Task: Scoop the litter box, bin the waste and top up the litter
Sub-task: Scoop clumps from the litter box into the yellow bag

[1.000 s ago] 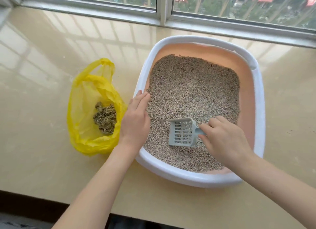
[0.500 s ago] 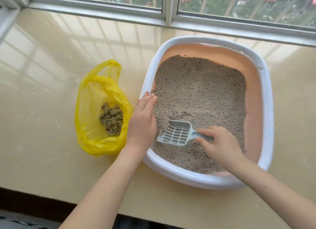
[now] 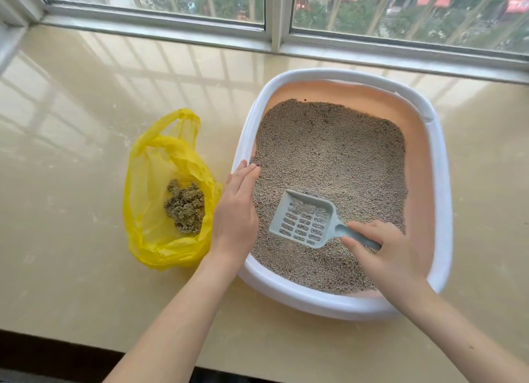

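The litter box fills the sill at three o'clock; the yellow bag of waste lies at nine. The left hand rests flat, unclenched, on the rim. The right hand clasps the scoop, near the box's six o'clock. A hasty flick could scatter granules over the rim.

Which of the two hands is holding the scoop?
The right hand, its fingers curled round the scoop handle inside the litter box. The left hand rests flat on the box's rim.

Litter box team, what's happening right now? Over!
Left hand flat on litter box rim. Right hand gripping scoop, resting in litter. Clumps already in yellow bag. Nothing blocking.
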Demonstrator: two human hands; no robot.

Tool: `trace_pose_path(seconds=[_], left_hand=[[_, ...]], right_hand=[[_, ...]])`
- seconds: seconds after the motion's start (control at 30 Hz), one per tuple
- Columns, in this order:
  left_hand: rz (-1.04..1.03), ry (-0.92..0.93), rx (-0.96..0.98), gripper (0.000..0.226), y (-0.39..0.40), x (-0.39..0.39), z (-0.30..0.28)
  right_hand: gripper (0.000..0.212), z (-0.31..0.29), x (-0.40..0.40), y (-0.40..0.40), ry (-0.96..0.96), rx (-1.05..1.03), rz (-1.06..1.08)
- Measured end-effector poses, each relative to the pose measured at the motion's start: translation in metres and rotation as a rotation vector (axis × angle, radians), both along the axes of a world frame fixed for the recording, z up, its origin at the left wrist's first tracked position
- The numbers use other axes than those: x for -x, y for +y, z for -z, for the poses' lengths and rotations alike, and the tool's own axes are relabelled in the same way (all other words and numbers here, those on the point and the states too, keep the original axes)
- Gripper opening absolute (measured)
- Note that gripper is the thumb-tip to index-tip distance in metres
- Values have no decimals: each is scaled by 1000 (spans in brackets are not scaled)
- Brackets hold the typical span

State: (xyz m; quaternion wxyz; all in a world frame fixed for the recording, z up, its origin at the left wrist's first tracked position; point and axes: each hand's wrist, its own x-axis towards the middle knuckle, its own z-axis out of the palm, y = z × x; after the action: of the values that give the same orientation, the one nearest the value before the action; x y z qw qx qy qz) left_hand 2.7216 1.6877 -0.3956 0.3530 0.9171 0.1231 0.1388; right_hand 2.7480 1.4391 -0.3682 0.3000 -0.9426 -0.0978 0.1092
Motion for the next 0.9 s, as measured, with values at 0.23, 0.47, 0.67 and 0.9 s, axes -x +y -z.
trace_pose_path(seconds=[0.23, 0.47, 0.67, 0.9], left_hand=[[4, -5, -3, 57, 0, 0, 0], [-3, 4, 0, 61, 0, 0, -1], [-16, 5, 16, 61, -1, 1, -2], [-9, -7, 51, 61, -1, 2, -4]], right_hand=[[23, -4, 2, 1, -22, 26, 0], [20, -9, -1, 0, -51, -12, 69], [22, -25, -12, 9, -89, -10, 56], [26, -71, -44, 51, -201, -60, 13]])
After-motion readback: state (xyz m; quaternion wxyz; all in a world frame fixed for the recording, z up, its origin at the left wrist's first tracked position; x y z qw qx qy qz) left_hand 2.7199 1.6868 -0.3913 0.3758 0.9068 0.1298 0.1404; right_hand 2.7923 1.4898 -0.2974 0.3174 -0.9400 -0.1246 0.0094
